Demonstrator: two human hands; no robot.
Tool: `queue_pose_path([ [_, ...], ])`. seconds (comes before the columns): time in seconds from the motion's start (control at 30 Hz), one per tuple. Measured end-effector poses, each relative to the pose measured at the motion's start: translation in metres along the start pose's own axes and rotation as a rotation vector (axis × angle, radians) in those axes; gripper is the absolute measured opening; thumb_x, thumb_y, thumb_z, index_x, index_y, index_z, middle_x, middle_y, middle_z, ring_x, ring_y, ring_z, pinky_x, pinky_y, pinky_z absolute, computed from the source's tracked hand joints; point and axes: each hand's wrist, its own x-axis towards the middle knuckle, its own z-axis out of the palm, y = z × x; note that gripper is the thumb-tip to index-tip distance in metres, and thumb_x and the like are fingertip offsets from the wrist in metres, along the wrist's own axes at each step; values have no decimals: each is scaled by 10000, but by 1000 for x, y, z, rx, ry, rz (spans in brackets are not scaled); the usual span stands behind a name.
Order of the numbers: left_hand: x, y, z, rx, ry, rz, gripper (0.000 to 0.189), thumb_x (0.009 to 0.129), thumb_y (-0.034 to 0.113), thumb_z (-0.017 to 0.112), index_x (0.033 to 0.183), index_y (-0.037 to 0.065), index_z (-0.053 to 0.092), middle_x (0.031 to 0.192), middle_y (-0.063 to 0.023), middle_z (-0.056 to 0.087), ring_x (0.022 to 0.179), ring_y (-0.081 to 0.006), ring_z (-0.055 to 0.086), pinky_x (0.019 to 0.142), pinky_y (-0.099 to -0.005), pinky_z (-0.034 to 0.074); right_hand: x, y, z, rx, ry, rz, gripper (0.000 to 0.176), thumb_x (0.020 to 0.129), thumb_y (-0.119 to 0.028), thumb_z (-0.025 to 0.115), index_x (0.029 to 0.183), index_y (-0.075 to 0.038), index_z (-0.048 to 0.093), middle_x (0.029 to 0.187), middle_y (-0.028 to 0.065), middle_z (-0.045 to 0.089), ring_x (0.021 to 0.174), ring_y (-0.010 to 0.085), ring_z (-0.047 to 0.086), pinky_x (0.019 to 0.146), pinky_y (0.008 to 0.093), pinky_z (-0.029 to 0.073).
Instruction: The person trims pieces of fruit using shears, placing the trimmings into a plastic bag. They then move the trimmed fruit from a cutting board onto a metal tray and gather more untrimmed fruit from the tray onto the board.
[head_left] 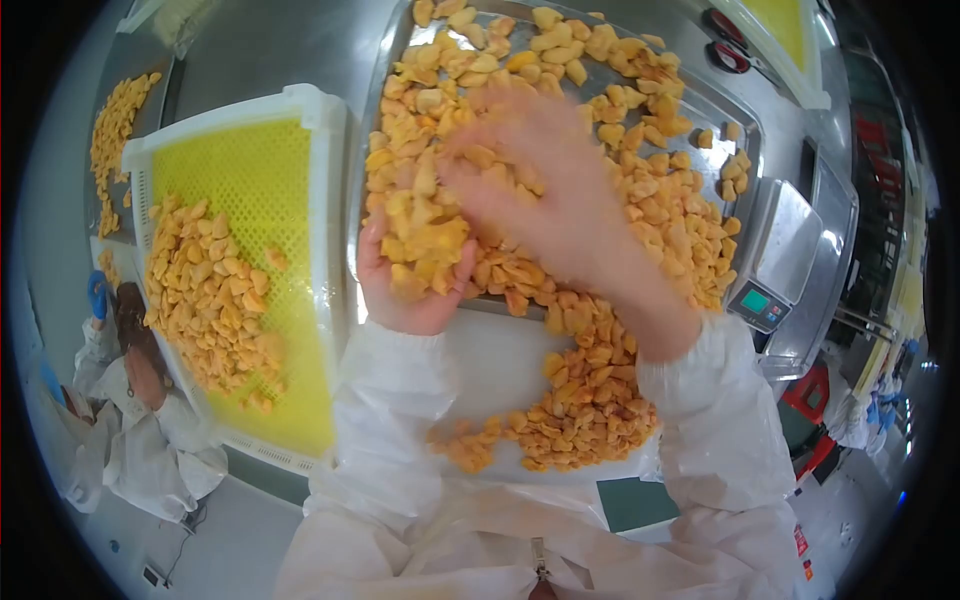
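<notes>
Many small yellow-orange meat pieces [690, 210], like marinated chicken chunks, fill a metal tray [372, 120] in front of me. Cupped at the tray's near left side, my left hand [405, 295] holds a heap of these pieces. My right hand [530, 165] is smeared by motion over the tray, just up and right of the left one; its fingers cannot be made out clearly. Below the tray, a pile of darker pieces [590, 420] lies on a white board [490, 360] close to my body.
At left stands a white crate [330, 200] with a yellow mesh [300, 390], pieces heaped on it. A digital scale [785, 250] sits right of the tray. Red-handled scissors [728, 57] lie at the upper right. A co-worker's gloved hand [97, 295] shows far left.
</notes>
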Motion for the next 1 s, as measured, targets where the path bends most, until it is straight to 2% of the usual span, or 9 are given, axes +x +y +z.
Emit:
queue_pose_path([
  [0.13, -8, -2, -7, -57, -156, -92, 538, 957, 384, 418, 1464, 224, 338, 1503, 14, 340, 1334, -300, 368, 920, -514, 495, 32, 120, 14, -489, 452, 144, 442, 848, -403, 603, 1130, -64, 623, 1254, 174, 520, 1166, 351, 450, 993, 460, 348],
  [0.27, -17, -6, -4, -17, -132, -92, 547, 953, 380, 404, 1477, 254, 310, 1516, 24, 318, 1347, -314, 340, 904, -516, 506, 12, 67, 24, -254, 18, 108, 373, 872, -366, 592, 1151, -121, 623, 1321, 130, 519, 1186, 340, 475, 995, 451, 364],
  [0.43, -23, 2, 0, 15, -104, -77, 553, 945, 382, 407, 1472, 241, 319, 1517, 22, 316, 1333, -305, 357, 890, -517, 512, -45, 13, -5, -166, -261, -123, 311, 831, -297, 649, 1079, -110, 664, 1308, 118, 546, 1165, 344, 510, 1014, 472, 362],
  [0.53, -26, 2, 3, -4, -115, -57, 540, 951, 368, 406, 1468, 234, 328, 1512, 14, 322, 1319, -303, 375, 879, -524, 515, -43, 45, -36, -132, -91, 7, 299, 817, -269, 676, 1063, -100, 675, 1277, 119, 573, 1178, 342, 507, 1030, 445, 362],
  [0.6, -29, 1, 3, -8, -108, -51, 527, 953, 359, 409, 1460, 232, 342, 1509, 11, 326, 1312, -303, 383, 874, -526, 516, -16, 100, -59, -324, 345, 42, 281, 734, -190, 727, 992, -84, 696, 1174, 126, 603, 1097, 314, 532, 922, 401, 435],
  [0.67, -29, 1, 4, 1, -105, -48, 515, 954, 352, 413, 1451, 229, 357, 1507, 4, 329, 1307, -306, 389, 869, -532, 517, -9, 135, -70, -418, 523, 360, 328, 761, -222, 718, 1040, -55, 677, 1128, 143, 629, 1067, 307, 553, 924, 404, 437],
  [0.77, -32, -1, 3, 38, -101, -62, 493, 957, 337, 422, 1436, 227, 382, 1505, 5, 329, 1304, -298, 389, 865, -522, 511, -9, 145, -60, -324, 392, 487, 370, 790, -255, 709, 1075, -27, 651, 969, 149, 664, 1027, 279, 564, 887, 383, 451],
  [0.87, -33, 4, 0, 89, -103, -55, 465, 965, 314, 434, 1421, 232, 409, 1503, 25, 323, 1302, -273, 377, 861, -482, 503, -16, 128, -55, 100, 216, 677, 334, 806, -273, 702, 1034, -32, 666, 815, 123, 645, 876, 250, 596, 793, 344, 480],
  [1.0, -30, 3, -2, 117, -10, 103, 469, 939, 295, 468, 1386, 154, 440, 1453, -49, 404, 1285, -277, 429, 964, -463, 462, -27, 76, -46, 7, 38, 414, 209, 825, -234, 689, 938, -59, 687, 710, 88, 598, 715, 237, 595, 680, 321, 486],
])
